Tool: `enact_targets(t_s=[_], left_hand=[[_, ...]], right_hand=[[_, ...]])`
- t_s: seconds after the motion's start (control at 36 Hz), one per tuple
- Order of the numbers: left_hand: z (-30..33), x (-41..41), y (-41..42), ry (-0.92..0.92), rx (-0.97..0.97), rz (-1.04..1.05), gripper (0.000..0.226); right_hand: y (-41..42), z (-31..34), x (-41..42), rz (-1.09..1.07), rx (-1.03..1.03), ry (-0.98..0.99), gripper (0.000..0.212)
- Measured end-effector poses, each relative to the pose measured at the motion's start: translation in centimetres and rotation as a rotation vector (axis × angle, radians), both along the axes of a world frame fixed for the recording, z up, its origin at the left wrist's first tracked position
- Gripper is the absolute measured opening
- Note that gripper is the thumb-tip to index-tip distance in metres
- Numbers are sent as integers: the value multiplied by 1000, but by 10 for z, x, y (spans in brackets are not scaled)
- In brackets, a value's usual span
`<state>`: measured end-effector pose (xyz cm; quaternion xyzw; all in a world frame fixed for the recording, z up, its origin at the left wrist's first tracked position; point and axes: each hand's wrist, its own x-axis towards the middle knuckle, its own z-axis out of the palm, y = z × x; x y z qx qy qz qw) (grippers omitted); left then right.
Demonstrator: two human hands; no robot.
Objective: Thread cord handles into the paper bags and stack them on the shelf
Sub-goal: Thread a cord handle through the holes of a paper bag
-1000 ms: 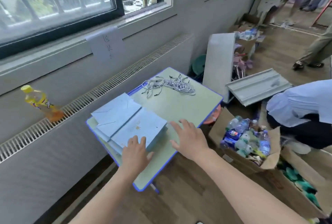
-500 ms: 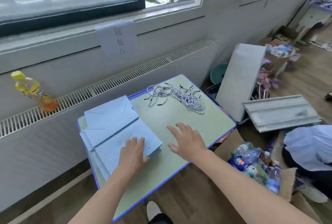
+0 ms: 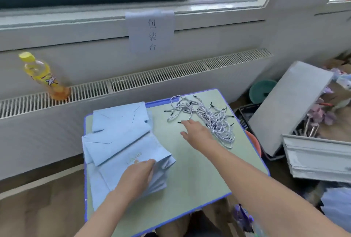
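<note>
Item: desk (image 3: 199, 176), green top, blue edging.
Paper bags (image 3: 121, 138): flat pale-blue stack on the desk's left half. The left hand (image 3: 137, 175) grips the top bags' near-right edges, probably to free one.
Cord handles (image 3: 207, 117): loose tangle at the desk's far right. The right hand (image 3: 195, 132), fingers spread and holding nothing, reaches beside it, likely to take one.

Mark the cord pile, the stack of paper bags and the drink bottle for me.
cord pile (image 3: 212, 117): head view, on the tangled middle of the cords.
stack of paper bags (image 3: 121, 132): head view, on the top bag's flat blue face.
drink bottle (image 3: 40, 73): head view, on its yellow labelled body.
</note>
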<state>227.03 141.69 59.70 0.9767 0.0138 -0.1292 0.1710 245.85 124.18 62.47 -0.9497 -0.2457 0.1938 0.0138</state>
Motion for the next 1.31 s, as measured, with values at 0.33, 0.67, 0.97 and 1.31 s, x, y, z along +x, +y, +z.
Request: enact_targets(t_s=[0.33,0.67,0.97,1.31], left_hand=[[0,2,-41,20,-60,306,63],[7,-25,-86,-259,26,471,23],[71,19,-68,-605,-23,648,27],[197,63,-49,-782,-316,843,11]], right_hand=[[1,-74,70,265,43,-76,25],[-22,-58,31,331,228,149,22],[-12,14,-6,43,664,472,12],[18,121,-14,-78,990,484,17]])
